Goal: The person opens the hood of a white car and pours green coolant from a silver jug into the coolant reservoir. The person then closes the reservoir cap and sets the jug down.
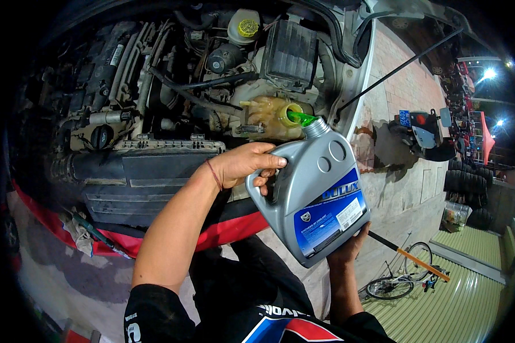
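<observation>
A grey plastic coolant jug [303, 171] with a blue label is tilted over the engine bay. My left hand [247, 164] is closed around its side handle. My right hand [350, 244] grips the jug's lower end, its fingers partly hidden beneath it. Bright green coolant [303, 119] runs from the jug's spout into the open neck of a yellowed, translucent coolant reservoir [266, 114]. The spout sits just beside that neck. How full the reservoir is I cannot tell.
Left of the reservoir lies the engine with a black oil filler cap [102, 136]. Behind stand a black battery box [290, 52] and a reservoir with a yellow cap [248, 27]. A prop rod [403, 68] slants at the right. A red cloth [234, 230] covers the front edge.
</observation>
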`<state>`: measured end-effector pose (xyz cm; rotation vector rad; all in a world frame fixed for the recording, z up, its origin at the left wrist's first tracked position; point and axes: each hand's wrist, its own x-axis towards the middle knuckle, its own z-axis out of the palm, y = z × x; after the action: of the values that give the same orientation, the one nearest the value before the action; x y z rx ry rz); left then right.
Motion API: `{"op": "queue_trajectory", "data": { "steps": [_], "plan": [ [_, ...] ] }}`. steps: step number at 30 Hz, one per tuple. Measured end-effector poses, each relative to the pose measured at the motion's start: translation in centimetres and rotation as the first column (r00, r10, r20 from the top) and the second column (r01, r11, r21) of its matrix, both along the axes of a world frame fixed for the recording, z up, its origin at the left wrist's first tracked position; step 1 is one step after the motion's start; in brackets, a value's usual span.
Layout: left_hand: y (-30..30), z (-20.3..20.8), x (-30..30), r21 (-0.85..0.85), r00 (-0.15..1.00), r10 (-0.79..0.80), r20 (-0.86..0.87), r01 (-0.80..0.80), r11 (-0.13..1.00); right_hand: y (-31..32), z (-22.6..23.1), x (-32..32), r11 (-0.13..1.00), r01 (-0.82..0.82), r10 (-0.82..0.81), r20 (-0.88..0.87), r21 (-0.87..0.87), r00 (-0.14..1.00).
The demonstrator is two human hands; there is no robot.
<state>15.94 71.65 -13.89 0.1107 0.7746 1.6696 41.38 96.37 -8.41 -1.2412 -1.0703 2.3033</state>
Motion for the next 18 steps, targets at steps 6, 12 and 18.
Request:
{"op": "queue_trajectory", "data": {
  "steps": [6,12,18],
  "plan": [
    [0.01,0.03,0.02,-0.015,1.000,-0.005,-0.015,0.005,1.000,-0.14,0.26,-0.12,0.999,0.023,-0.024,0.042,0.031,0.999],
    [0.03,-0.05,-0.02,-0.005,1.000,-0.014,-0.009,0.014,1.000,-0.10,0.34,0.21,1.000,0.002,-0.002,0.003,0.016,1.000],
    [-0.07,0.15,-0.10,0.008,1.000,-0.014,-0.016,0.014,1.000,-0.27,0.58,0.08,0.998,0.052,-0.053,0.032,0.022,0.998]
  ]
}}
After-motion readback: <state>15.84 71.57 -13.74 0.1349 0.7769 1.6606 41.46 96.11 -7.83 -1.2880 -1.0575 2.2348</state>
